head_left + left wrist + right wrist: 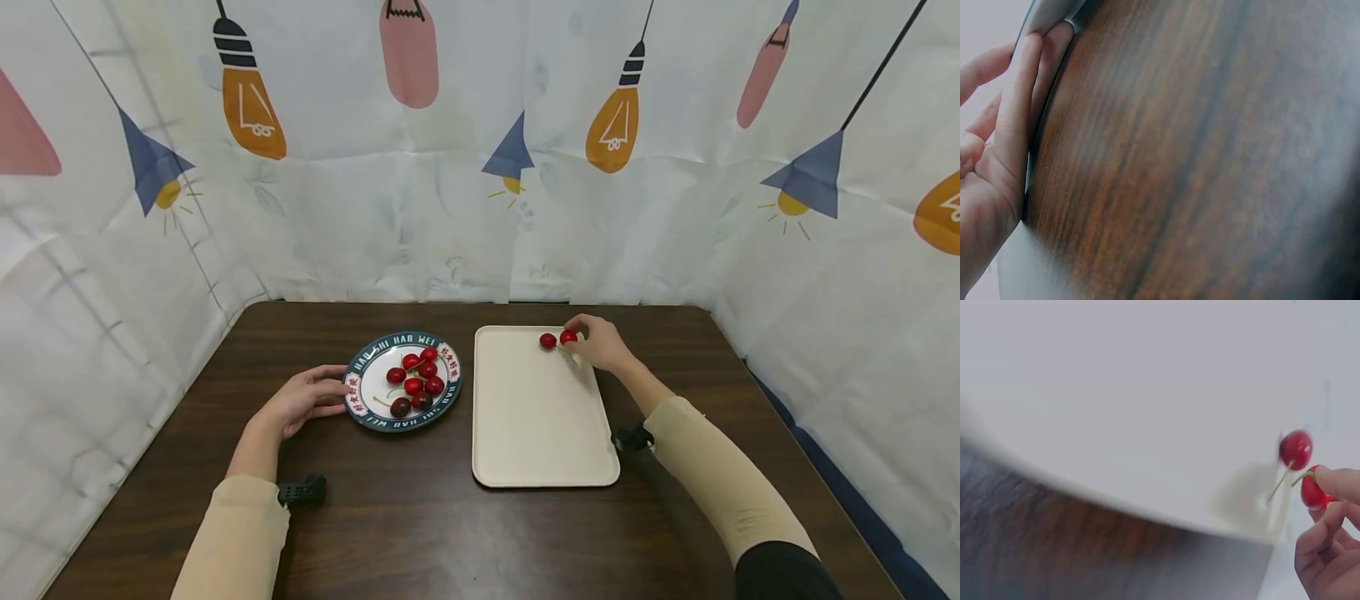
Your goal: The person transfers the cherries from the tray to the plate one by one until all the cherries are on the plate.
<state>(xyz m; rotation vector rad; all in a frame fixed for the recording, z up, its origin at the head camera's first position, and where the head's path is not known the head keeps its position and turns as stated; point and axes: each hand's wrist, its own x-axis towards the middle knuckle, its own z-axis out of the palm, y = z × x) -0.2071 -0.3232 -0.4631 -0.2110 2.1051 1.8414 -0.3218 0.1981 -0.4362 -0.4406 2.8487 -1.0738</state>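
My right hand [600, 343] pinches a red cherry [1313, 492] with a green stem between thumb and fingers, at the far right corner of the cream tray [543, 417]. Just left of it on the tray lies another cherry [548, 342], its stem visible in the right wrist view. Over on the left, my left hand [306, 400] holds the near-left rim of a round plate [375, 423] with a dark teal patterned border. In the left wrist view, fingers [1016, 100] reach under that rim while another lies above it. Several red and darker cherries [413, 386] lie on the plate.
Both tray and plate stand on a dark brown wooden table [420, 533]. A white curtain [465, 225] printed with lamps, bulbs and pencils surrounds the table at the back and sides. Dark bands [303, 492] sit at both wrists.
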